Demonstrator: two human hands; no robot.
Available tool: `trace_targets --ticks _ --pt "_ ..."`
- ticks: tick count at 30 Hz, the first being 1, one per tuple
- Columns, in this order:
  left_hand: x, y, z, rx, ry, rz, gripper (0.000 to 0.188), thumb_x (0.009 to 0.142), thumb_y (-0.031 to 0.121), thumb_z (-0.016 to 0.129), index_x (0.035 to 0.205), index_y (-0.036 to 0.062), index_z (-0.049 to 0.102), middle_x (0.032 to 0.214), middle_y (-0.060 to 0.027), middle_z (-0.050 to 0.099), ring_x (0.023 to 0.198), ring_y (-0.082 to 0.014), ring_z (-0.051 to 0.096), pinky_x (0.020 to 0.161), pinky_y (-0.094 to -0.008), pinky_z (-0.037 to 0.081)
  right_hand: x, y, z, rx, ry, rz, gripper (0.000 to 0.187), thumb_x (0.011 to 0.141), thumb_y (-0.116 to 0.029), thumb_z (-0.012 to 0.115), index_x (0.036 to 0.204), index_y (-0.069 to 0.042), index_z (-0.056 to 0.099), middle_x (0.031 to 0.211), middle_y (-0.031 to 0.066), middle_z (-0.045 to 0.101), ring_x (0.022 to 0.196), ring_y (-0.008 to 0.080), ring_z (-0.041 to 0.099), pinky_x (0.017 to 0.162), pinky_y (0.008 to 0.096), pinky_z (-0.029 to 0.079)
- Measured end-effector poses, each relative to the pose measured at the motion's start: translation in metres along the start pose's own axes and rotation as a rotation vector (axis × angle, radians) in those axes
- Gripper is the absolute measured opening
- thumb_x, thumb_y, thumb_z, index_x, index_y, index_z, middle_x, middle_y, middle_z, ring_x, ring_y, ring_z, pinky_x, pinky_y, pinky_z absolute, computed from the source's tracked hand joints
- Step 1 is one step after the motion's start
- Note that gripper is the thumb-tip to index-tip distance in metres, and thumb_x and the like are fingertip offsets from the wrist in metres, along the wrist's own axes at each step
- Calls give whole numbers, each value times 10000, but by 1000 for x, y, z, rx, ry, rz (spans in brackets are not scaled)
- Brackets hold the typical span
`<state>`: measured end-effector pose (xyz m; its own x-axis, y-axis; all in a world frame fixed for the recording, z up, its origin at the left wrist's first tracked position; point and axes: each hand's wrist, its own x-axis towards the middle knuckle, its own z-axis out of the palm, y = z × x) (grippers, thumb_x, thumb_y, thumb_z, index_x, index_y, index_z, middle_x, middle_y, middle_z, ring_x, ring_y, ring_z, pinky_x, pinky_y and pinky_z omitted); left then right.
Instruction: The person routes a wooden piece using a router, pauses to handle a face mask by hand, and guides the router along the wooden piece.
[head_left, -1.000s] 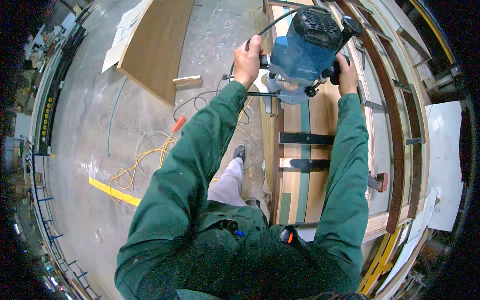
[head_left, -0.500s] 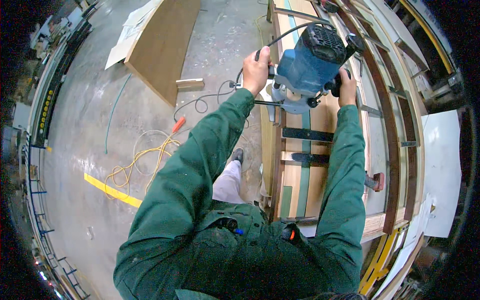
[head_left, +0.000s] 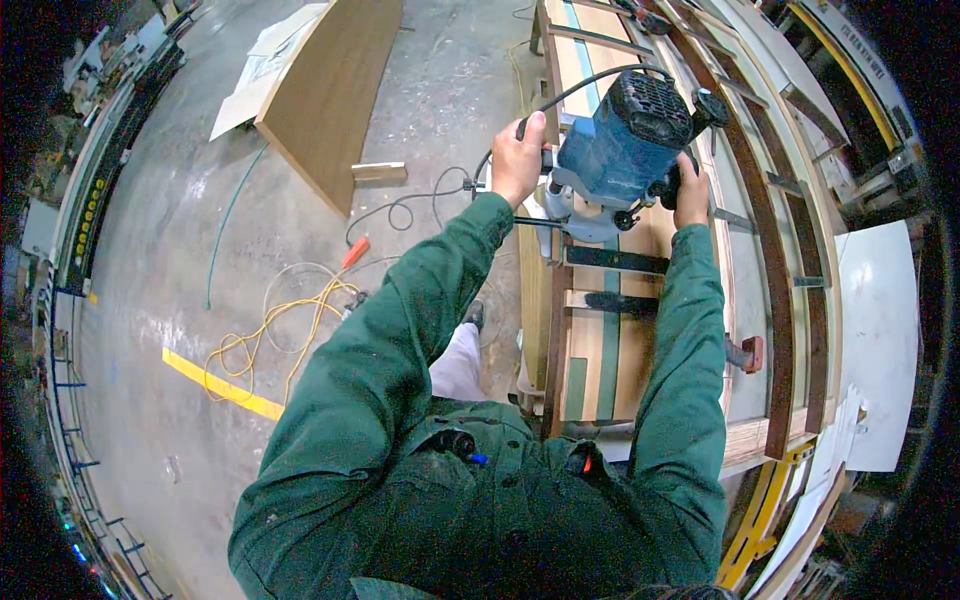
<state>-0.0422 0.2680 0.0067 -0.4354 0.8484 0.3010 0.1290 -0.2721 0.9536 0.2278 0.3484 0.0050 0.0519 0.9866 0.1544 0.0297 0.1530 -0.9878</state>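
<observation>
A blue plunge router [head_left: 615, 150] with a black vented top stands over a long wooden panel [head_left: 588, 345] striped with green bands. My left hand [head_left: 517, 162] is wrapped round its left handle, thumb uppermost. On the other side my right hand [head_left: 691, 190] grips the black right-hand handle, its fingers partly hidden by the tool. The router's base sits just beyond a dark crossbar [head_left: 615, 260] lying across the panel. A second crossbar [head_left: 612, 302], pale with a dark middle, lies nearer to me. The bit is hidden beneath the router.
Long wooden rails [head_left: 775, 250] and a red clamp end [head_left: 750, 354] lie to the right. A large brown board [head_left: 330, 95] stands on the floor at the left. Yellow cord [head_left: 262, 335] and an orange connector [head_left: 355, 251] lie on the concrete. The router's black cable loops leftward.
The router, with both my hands on it, has moved slightly nearer to me along the panel, closer to the dark crossbar. My grip looks the same.
</observation>
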Motion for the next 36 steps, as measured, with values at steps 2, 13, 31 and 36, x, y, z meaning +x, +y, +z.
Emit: trace_targets --ticks 2,13,31,36 --pt "-5 2 -1 4 14 -1 481 924 396 463 677 -5 563 622 -83 583 594 -161 556 570 -325 438 -3 1 0 -16 -32 49 290 855 -318 591 862 -31 632 767 12 598 645 118 546 586 279 436" --pt "-13 10 -1 -74 6 -42 466 922 393 483 682 -1 550 621 -71 559 590 -153 571 562 -308 447 -9 4 -3 64 29 21 250 845 -275 601 869 -31 649 759 7 600 644 113 549 594 260 428" --pt "8 -3 -17 -105 -124 -63 507 910 437 467 688 -10 562 627 -84 575 606 -158 562 577 -313 442 -34 -6 15 -62 138 -95 313 855 -308 607 873 1 650 769 9 594 681 118 519 624 280 423" --pt "12 -3 -21 -45 -162 -24 476 917 416 464 691 8 559 636 -63 566 596 -143 532 566 -298 428 -39 -8 19 -7 131 -42 304 861 -299 603 895 -2 654 782 8 601 685 116 525 632 276 431"
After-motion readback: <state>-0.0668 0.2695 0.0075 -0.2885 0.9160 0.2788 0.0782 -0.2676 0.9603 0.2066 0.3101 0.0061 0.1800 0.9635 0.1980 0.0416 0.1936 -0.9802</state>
